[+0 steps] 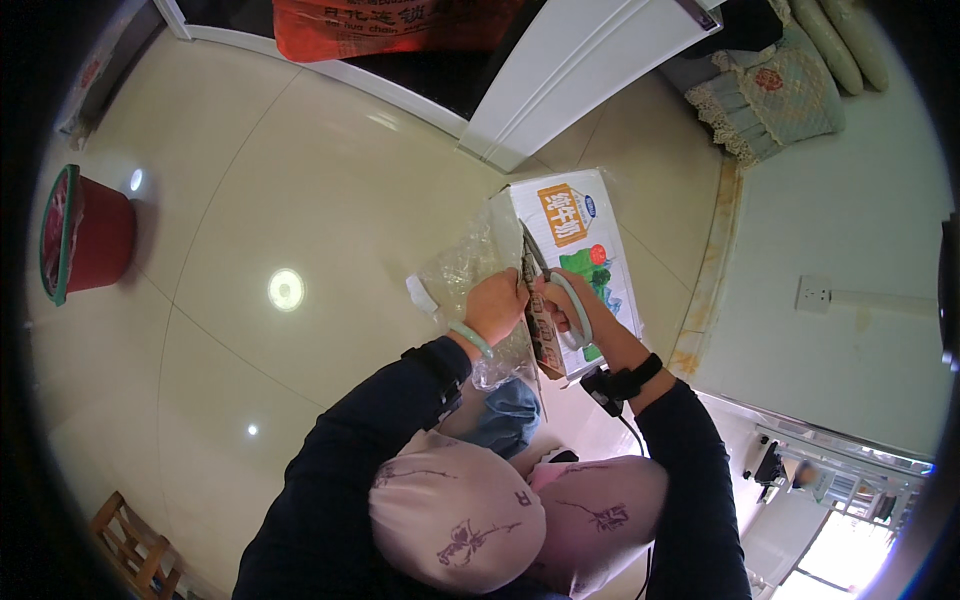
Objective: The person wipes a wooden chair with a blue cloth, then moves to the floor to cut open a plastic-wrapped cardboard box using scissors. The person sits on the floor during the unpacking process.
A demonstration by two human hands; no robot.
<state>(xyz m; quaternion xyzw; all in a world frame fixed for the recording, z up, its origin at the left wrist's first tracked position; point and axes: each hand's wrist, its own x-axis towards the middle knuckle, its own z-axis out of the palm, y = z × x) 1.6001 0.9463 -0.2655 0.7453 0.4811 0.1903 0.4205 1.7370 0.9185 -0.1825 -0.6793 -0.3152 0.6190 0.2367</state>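
Note:
A white cardboard milk carton case (589, 210) with green and orange print lies on the floor before my knees. Its left side is partly open, and several small printed milk packs (546, 341) show inside. My right hand (564, 300) grips the pale handle of a pair of scissors (576, 309). The dark blades point away from me along the case's open edge. On the near left of that edge, my left hand (496, 304) pinches the cardboard flap, its fingertips partly hidden. Clear plastic wrap (469, 259) spreads beside and under my left hand.
A red bin (105, 236) with a green rim stands far left. A white door (577, 67) juts out beyond the case. To the right is a wall (787, 225) with a socket (812, 293). A wooden stool (139, 551) is at lower left.

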